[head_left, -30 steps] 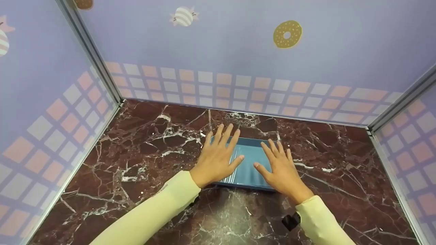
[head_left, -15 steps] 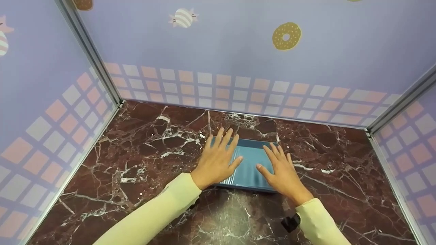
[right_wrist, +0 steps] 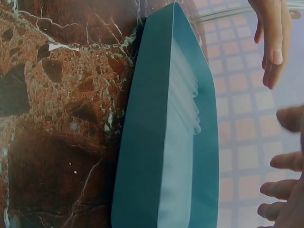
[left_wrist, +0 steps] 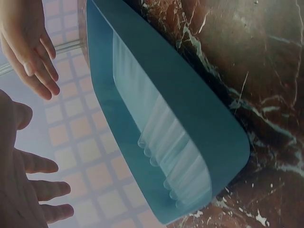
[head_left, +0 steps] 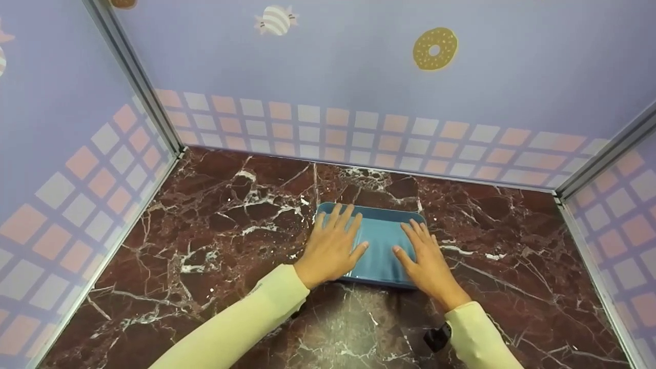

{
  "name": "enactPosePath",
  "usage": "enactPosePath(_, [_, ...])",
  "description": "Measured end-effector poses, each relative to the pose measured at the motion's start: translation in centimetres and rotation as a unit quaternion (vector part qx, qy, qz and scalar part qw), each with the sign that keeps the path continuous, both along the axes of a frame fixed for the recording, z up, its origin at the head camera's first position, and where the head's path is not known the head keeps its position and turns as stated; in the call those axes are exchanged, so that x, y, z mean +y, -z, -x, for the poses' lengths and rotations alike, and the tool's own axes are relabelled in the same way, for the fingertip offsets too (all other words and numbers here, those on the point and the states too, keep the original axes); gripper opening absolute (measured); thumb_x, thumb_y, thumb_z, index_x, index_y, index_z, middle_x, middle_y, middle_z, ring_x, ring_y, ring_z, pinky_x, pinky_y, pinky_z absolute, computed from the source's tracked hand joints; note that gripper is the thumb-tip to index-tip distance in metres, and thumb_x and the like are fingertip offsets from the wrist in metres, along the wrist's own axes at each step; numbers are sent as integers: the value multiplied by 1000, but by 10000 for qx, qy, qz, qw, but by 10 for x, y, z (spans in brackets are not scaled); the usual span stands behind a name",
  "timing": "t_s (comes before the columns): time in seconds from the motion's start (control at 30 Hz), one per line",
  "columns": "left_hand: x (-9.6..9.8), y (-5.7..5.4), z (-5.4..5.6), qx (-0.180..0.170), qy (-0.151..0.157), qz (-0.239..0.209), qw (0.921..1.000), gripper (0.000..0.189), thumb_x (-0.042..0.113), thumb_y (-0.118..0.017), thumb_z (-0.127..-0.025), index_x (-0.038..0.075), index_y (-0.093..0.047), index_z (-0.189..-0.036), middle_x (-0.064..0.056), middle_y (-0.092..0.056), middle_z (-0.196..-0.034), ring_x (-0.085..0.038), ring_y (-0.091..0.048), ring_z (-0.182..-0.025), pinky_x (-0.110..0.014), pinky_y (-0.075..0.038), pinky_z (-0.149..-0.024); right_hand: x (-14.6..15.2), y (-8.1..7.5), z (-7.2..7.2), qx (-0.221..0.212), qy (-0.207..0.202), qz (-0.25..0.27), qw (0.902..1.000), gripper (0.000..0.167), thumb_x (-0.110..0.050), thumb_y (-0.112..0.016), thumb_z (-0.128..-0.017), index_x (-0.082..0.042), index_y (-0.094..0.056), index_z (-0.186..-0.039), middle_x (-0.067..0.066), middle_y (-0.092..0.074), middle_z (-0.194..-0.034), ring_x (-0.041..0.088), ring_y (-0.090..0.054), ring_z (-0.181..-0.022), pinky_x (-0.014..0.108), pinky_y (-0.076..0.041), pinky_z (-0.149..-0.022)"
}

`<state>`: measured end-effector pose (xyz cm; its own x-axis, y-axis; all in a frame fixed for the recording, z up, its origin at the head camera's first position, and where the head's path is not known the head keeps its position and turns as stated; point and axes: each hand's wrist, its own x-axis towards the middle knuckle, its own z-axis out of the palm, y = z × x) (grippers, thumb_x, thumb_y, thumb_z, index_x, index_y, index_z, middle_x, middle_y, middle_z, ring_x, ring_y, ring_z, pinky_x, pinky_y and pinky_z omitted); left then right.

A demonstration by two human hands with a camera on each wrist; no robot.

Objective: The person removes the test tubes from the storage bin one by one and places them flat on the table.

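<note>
A blue rectangular tray (head_left: pixel 389 215) lies on the marbled surface in the middle of the head view. Several clear tubes with rounded ends (left_wrist: pixel 164 130) lie in it, at its left part; my left hand covers most of them in the head view. Over that left part my left hand (head_left: pixel 330 251) hovers, palm down with fingers spread. Above the tray's right end is my right hand (head_left: pixel 429 266), its fingers also straight and apart. Both wrist views show a gap between the hands and the tray (right_wrist: pixel 142 133). Neither hand holds anything.
Dark red marbled tabletop (head_left: pixel 230 287) surrounds the tray. Patterned panels stand behind (head_left: pixel 348 66) and at both sides, joined by metal corner posts (head_left: pixel 136 72). A small black device (head_left: pixel 437 336) sits at the right wrist.
Both hands have drawn slightly back toward me and to the right, still spread above the tray. More of the tray's far left corner shows. The tray and tubes stay put.
</note>
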<state>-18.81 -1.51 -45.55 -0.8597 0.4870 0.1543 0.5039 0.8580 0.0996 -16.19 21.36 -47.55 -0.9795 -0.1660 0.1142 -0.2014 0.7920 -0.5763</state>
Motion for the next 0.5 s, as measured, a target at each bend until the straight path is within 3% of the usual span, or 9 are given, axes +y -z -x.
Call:
enactPosePath(0.27, [1,6,0,-62,-78,148,9998,63,53,-32,-100,13,-35,-149,-9,-34,-156,-31,-30,-145,-54,-25,-114,-1,9,2,51,45,65,10000,60,-28,-60,-95,-4,-39,-146,24,-27,-156,45,-16,-146,62,-12,-115])
enactPosePath(0.5, [2,12,2,-101,-60,115,9999,64,54,-32,-100,11,-38,-147,-11,-39,-153,-32,-36,-142,-54,-26,-113,0,14,4,158,333,73,9993,55,-23,-58,-96,-2,-41,-144,26,-27,-155,45,-20,-145,61,-14,-116])
